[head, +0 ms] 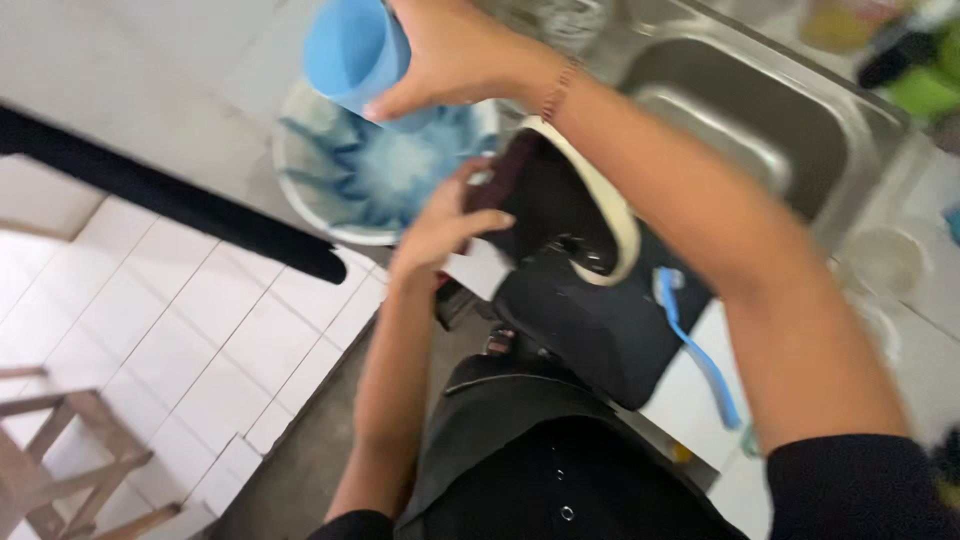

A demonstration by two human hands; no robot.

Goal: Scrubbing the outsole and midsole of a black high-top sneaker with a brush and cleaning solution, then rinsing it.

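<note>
Cup (345,50) in right hand (455,55), held above bowl (375,175). Bowl on counter (200,70), left of sink (790,130). Left hand (440,225) just right of bowl's near rim, touching edge of dark container (560,215). Dark container between bowl and sink, at counter's front edge. Brush (695,345) right of dark container, before sink. Small dish (885,262) right of sink. Wooden stool (70,450) on floor (180,330), far left, below counter.
</note>
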